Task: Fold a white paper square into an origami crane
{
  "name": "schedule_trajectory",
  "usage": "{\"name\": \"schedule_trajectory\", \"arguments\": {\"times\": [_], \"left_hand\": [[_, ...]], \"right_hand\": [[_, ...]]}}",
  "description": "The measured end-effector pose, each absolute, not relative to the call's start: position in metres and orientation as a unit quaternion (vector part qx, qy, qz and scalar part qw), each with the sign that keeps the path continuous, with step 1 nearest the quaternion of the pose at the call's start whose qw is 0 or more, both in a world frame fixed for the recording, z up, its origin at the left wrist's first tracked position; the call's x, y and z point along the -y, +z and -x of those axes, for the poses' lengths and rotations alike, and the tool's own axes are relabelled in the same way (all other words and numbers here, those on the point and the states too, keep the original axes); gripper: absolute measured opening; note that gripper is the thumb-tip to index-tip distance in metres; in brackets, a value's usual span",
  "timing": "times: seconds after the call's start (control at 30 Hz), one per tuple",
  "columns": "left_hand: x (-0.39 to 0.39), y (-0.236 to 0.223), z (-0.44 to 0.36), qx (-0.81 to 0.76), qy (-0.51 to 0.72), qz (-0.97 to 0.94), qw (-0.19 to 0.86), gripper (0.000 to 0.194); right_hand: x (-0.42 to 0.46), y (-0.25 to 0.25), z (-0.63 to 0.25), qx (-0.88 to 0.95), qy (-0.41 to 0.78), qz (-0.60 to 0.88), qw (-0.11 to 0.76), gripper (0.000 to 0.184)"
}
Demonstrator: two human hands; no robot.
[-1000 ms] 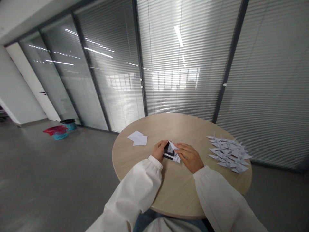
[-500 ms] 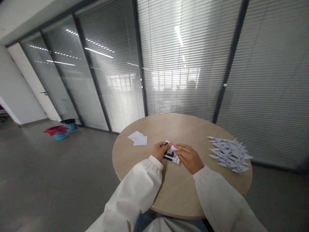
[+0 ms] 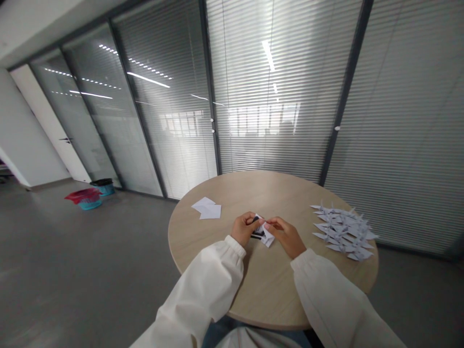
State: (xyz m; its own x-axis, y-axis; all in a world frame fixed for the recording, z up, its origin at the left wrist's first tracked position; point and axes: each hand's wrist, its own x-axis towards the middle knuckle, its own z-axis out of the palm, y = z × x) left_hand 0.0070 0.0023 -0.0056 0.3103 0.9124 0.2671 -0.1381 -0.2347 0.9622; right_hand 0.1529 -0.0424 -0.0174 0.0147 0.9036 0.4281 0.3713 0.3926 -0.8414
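Note:
Between my hands is a small sheet of folded paper (image 3: 267,238), white with dark printed patches, held just above the tabletop. My left hand (image 3: 245,227) pinches its left side with thumb and fingers. On the other side, my right hand (image 3: 287,235) grips the upper right part between thumb and forefinger. My fingertips hide the paper's upper folds. Off to the right lies a dense pile of white folded paper cranes (image 3: 344,232). To the left are a few flat pieces of white paper (image 3: 210,211), partly overlapping.
The round wooden table (image 3: 261,188) stands close to a glass partition with blinds (image 3: 268,96). On the grey floor at left are a blue bin with a red liner (image 3: 87,197) and another blue bin with a black liner (image 3: 104,186).
The paper has turned slightly and shifted a little to the right. My right fingers have drawn from lying across it into a pinch near its top edge.

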Motion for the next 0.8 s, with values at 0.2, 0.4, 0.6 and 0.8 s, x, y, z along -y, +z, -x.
{"name": "schedule_trajectory", "arguments": {"times": [0.2,0.4,0.6,0.8], "left_hand": [[-0.0002,-0.0061,-0.0085,-0.291,0.481,-0.612,0.557,0.034],[0.0009,-0.0038,-0.0089,-0.332,0.488,-0.599,0.541,0.036],[0.0024,-0.0022,-0.009,-0.342,0.495,-0.592,0.536,0.037],[0.004,-0.0014,-0.009,-0.343,0.497,-0.599,0.526,0.038]], "right_hand": [[0.0379,-0.022,-0.1564,0.661,0.318,0.469,0.491,0.034],[0.0421,-0.0182,-0.1564,0.676,0.282,0.471,0.491,0.029],[0.0427,-0.0171,-0.1561,0.683,0.285,0.471,0.48,0.03],[0.044,-0.0158,-0.1561,0.69,0.279,0.463,0.481,0.029]]}}
